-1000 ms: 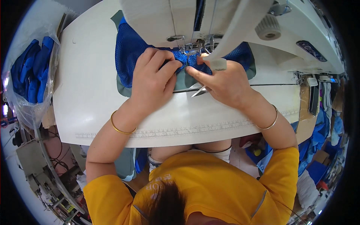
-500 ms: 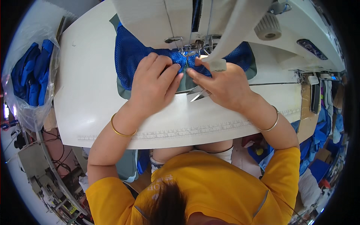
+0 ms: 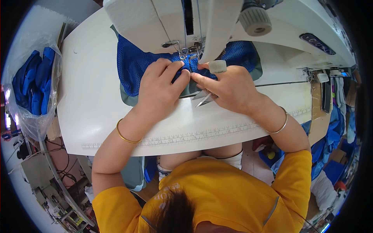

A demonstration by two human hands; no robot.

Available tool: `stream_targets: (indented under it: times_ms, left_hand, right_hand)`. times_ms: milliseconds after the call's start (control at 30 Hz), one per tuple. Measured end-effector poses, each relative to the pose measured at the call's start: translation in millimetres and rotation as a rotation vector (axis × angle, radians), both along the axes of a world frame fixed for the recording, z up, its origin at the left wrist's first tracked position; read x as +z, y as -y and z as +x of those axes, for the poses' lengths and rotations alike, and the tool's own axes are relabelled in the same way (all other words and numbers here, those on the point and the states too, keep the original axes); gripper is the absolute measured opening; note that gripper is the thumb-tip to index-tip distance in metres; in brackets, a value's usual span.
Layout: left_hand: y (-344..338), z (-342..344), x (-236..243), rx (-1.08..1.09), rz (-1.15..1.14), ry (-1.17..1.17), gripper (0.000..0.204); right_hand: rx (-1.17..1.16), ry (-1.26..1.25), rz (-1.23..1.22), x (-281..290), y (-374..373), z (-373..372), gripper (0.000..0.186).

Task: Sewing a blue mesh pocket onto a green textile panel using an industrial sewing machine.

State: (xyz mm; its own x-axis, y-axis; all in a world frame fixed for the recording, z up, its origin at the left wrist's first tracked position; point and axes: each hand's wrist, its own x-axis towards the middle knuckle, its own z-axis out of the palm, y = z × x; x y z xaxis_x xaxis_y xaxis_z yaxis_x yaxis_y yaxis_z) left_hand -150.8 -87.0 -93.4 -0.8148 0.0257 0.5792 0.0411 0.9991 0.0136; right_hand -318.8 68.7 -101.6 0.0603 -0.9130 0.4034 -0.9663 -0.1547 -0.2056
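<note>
Blue mesh fabric (image 3: pixel 131 72) with a grey-green layer (image 3: pixel 129 99) showing along its edges lies under the sewing machine's head. My left hand (image 3: pixel 159 83) presses it with bent fingers, thumb and index gripping it just in front of the presser foot (image 3: pixel 185 54). On the other side of the seam area, my right hand (image 3: pixel 235 87) pinches the same fabric with thumb and index. Scissors (image 3: pixel 204 100) are tucked under my right palm; only their blades stick out, and the handles are hidden. The machine hides part of my right fingertips.
The white sewing machine (image 3: pixel 279 50) rises over the far side of the white table (image 3: pixel 89 116), which has a printed ruler strip (image 3: pixel 190 138) near its front edge. A clear plastic bag (image 3: pixel 31 120) with blue fabric pieces hangs left. Blue cloth (image 3: pixel 330 134) piles up at right.
The view has shifted slightly, so the machine head appears further left and up. My left thumb has moved closer to its index finger by the presser foot. My right hand keeps nearly the same grip.
</note>
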Motion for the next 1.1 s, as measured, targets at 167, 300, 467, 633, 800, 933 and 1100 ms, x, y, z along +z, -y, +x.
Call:
stream_targets:
  times_ms: [167,300,467,633,800,933,1100]
  left_hand:
    - [2.8,1.3,-0.2,-0.008,0.011,0.099,0.026]
    - [1.9,0.8,-1.6,-0.005,-0.022,0.047,0.025]
    - [1.8,1.4,-3.8,0.014,-0.027,0.037,0.025]
    - [1.6,3.5,-4.4,0.000,-0.003,0.015,0.025]
    - [1.6,3.4,-4.3,-0.002,-0.009,0.024,0.025]
    - [5.2,1.6,-4.5,-0.028,-0.009,-0.006,0.024]
    - [5.5,4.3,-5.3,-0.021,-0.016,0.007,0.024]
  right_hand:
    - [-0.006,-0.022,0.007,2.7,-0.8,-0.2,0.037]
    - [-0.008,0.032,0.034,3.9,-0.7,-0.7,0.032]
    - [-0.004,0.039,0.035,2.4,0.7,-1.1,0.030]
    - [-0.034,0.039,0.025,1.0,2.6,-0.4,0.038]
    - [-0.036,0.061,0.008,-0.8,2.2,0.8,0.038]
    - [-0.050,0.019,0.001,-2.1,2.5,1.5,0.039]
    - [-0.032,0.074,-0.028,-3.8,4.4,1.6,0.042]
